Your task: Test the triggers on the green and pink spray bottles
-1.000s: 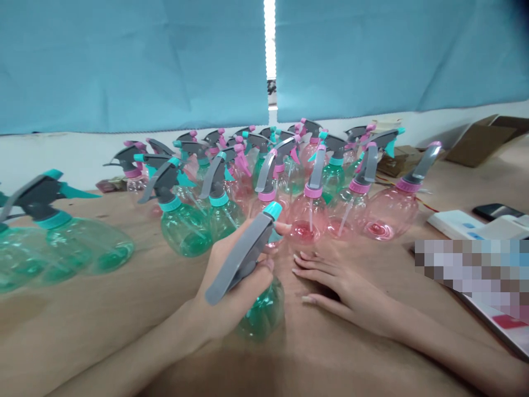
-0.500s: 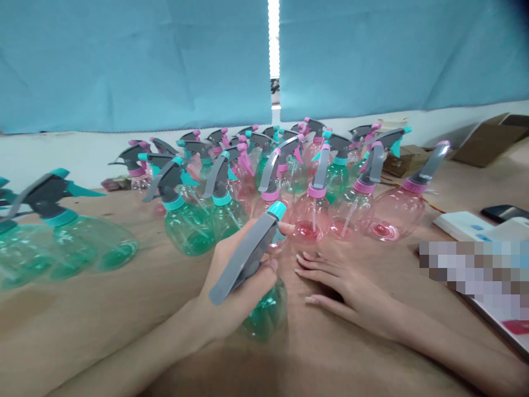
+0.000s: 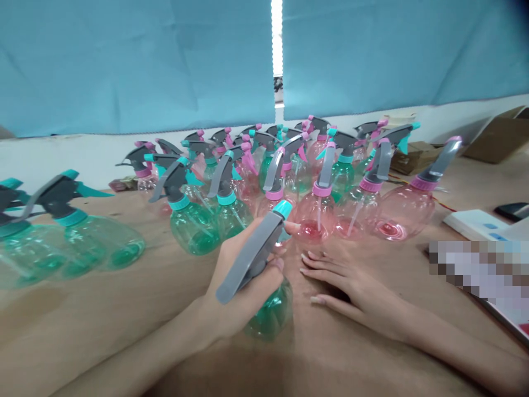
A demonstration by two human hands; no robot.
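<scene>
A green spray bottle point(image 3: 271, 314) with a grey head and turquoise nozzle stands in front of me on the table point(image 3: 136, 314). My left hand point(image 3: 239, 281) is wrapped round its neck and trigger, with the index finger stretched towards the nozzle side. Most of the bottle's neck is hidden by the fingers. Beside it, my right hand point(image 3: 347, 284) rests on the tabletop, fingers loosely spread and holding nothing. Just beyond the hands stand pink spray bottles, the closest a pink bottle point(image 3: 316, 218) with a pink collar.
Several more green and pink spray bottles crowd the back, and a green bottle point(image 3: 82, 242) stands with others at the left. On the right lie a white device point(image 3: 475, 223) and a blurred-out flat item point(image 3: 479, 281). A cardboard box point(image 3: 496, 135) and blue curtain point(image 3: 124, 66) are behind.
The whole view has shifted slightly, so things sit a little further right. My left hand keeps its hold on the green spray bottle; the right hand stays resting on the table.
</scene>
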